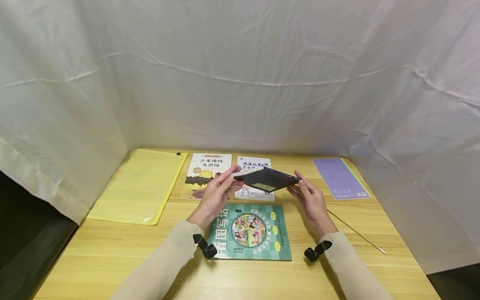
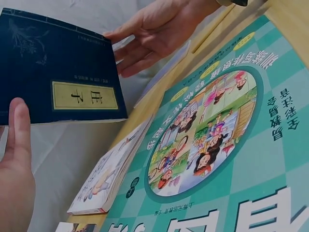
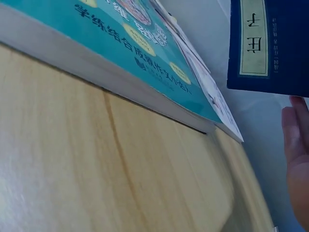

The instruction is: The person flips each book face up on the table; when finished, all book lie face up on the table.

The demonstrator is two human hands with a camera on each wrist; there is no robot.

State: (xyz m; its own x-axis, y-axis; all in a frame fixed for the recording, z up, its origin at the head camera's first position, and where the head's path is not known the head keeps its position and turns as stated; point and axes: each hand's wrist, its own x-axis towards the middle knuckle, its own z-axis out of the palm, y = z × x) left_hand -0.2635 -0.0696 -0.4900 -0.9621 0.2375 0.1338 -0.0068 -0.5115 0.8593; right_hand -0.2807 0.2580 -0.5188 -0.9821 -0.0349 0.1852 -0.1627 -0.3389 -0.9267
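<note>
A dark blue book [image 1: 275,178] with a pale yellow title label is held up in the air, tilted, over the far part of the table. My left hand [image 1: 217,193] grips its left edge, thumb on one cover. At the opposite edge my right hand [image 1: 311,204] pinches the book between thumb and fingers. The left wrist view shows the cover of the blue book [image 2: 29,72] and its label upside down. Below lies a green checkered book [image 1: 277,233] with a round picture, flat on the table. Part of the blue book [image 3: 289,43] appears in the right wrist view.
Behind the held book lie a white-and-yellow book [image 1: 206,166] and a white book [image 1: 243,193], partly covered. A yellow zip pouch [image 1: 135,187] is at the left. To the right are a purple notebook [image 1: 339,179] and a thin wooden stick [image 1: 356,231]. Pale curtains [image 1: 240,104] surround the table.
</note>
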